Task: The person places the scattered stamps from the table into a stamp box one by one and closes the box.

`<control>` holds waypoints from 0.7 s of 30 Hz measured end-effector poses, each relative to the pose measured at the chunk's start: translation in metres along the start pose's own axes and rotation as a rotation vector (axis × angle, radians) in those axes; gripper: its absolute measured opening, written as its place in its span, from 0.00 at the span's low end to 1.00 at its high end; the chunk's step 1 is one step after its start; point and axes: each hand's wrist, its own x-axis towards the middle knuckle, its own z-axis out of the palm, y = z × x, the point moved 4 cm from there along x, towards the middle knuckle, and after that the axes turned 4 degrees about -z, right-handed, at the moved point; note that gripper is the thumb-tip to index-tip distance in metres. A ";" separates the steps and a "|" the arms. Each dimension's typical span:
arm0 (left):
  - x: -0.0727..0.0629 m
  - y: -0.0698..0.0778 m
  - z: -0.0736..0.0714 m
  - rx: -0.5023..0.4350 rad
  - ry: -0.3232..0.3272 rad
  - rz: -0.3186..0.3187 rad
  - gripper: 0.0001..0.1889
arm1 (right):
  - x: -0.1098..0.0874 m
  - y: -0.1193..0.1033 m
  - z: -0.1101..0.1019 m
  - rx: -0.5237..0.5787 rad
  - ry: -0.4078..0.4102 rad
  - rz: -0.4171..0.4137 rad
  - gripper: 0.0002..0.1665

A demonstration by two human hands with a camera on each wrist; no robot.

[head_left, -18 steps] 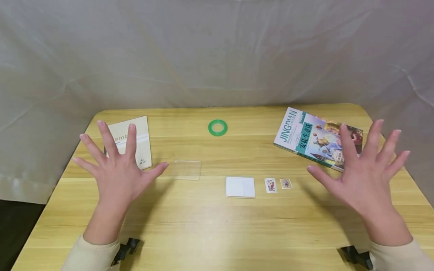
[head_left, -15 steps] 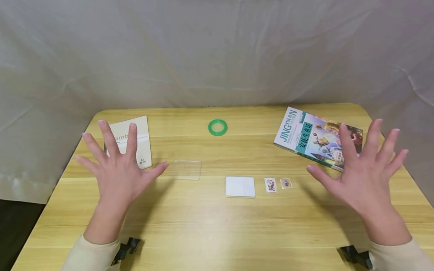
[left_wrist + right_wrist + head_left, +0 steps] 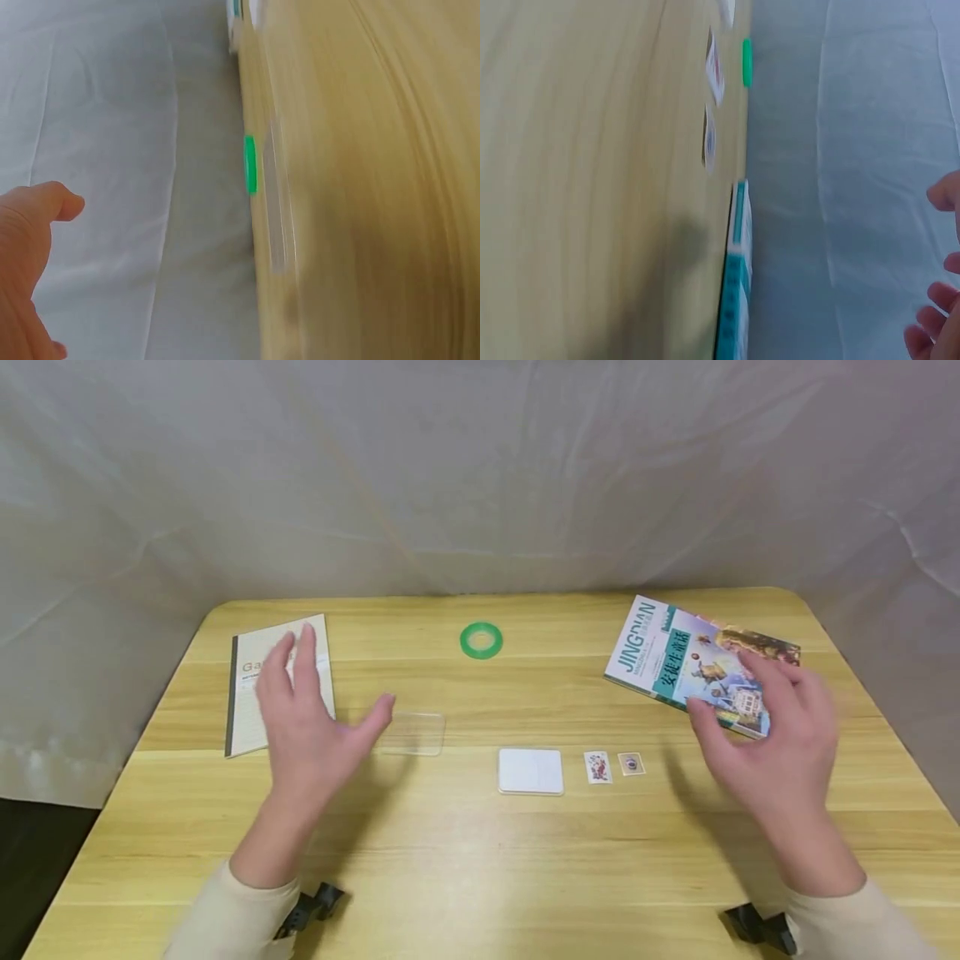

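My left hand hovers above the table's left side with thumb and fingers apart, holding nothing. It overlaps a cream notebook with a dark spine; a thin clear plastic lid lies by its thumb. On the other side my right hand is raised too, fingers loosely bent, partly covering a colourful storybook. A flat white-filled clear case lies between the hands. Two small picture cards, a larger one and a smaller one, lie to its right.
A green tape roll lies flat toward the back of the wooden table. Grey cloth hangs behind the far edge. Each wrist carries a black camera mount, the left one and the right one.
Both hands have moved inward, and their widely spread fingers have relaxed and drawn together. More of the notebook's left side now shows. The things on the table stay in place.
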 end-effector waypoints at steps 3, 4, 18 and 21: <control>-0.007 0.011 0.013 -0.128 -0.108 -0.070 0.53 | -0.006 -0.005 0.007 0.115 -0.050 0.110 0.33; -0.010 0.015 0.018 -0.175 -0.149 -0.091 0.54 | -0.009 -0.007 0.010 0.156 -0.080 0.162 0.33; -0.063 0.055 0.077 -0.695 -0.786 -0.488 0.55 | -0.046 -0.007 0.055 0.480 -0.718 0.466 0.27; -0.072 0.058 0.084 -0.689 -0.876 -0.481 0.56 | -0.055 -0.006 0.060 0.510 -0.760 0.529 0.27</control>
